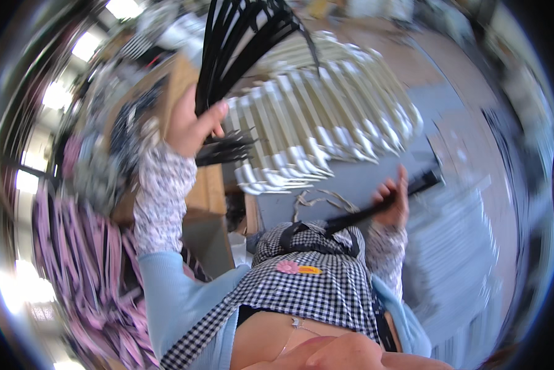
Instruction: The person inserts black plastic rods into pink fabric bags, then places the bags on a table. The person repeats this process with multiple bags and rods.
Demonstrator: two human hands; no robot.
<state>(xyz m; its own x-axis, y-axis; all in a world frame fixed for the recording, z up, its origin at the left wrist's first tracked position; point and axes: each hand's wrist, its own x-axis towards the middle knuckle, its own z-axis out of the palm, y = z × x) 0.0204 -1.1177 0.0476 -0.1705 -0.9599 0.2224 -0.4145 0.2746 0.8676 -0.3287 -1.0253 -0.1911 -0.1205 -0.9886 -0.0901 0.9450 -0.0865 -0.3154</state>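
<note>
My left hand (194, 123), raised at the upper left, is closed round the middle of a bundle of long thin black strips (240, 58). Their upper part fans out above my fist, and the cut-looking lower ends (231, 148) stick out below it. On the other side, my right hand (393, 200) grips a flat black band (363, 214) that slants from my apron up to the right; its index finger points upward. Whether the band is one piece or several layers I cannot tell. Motion blurs both hands a little.
Beyond my hands, cream strips with white ends (314, 111) lie in a row on a blue-grey surface (283, 206). An open cardboard box (206, 188) stands at the left beside dark bundles (135, 132). Pink and black strips (98, 265) hang lower left. Clear plastic-wrapped goods (456, 240) lie right.
</note>
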